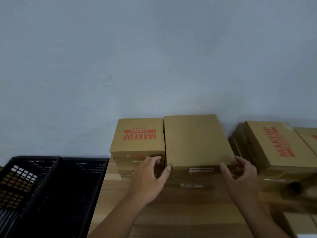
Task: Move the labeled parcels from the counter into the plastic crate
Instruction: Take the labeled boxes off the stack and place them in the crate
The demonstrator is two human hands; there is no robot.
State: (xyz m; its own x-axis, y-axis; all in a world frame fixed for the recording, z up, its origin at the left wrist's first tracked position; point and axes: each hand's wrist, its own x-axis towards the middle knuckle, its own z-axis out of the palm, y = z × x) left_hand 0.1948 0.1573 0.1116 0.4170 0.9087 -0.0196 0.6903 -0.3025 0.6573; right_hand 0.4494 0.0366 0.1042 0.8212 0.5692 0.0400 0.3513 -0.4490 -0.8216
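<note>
A plain brown cardboard parcel [195,140] tops the middle stack on the wooden counter [180,212], with a small label on its front face. My left hand [151,179] grips its front left corner, thumb on the front edge and fingers curled into the gap beside it. My right hand [240,176] grips its front right corner the same way. A second stack to the left carries a parcel printed MAKEUP [139,136]. Two black plastic crates, one near the left edge [25,186] and one beside the counter [77,194], stand lower down.
More MAKEUP parcels [277,145] are stacked at the right, with another at the far right edge [308,138]. A pale wall rises right behind the stacks. Cardboard [298,222] shows at the bottom right corner.
</note>
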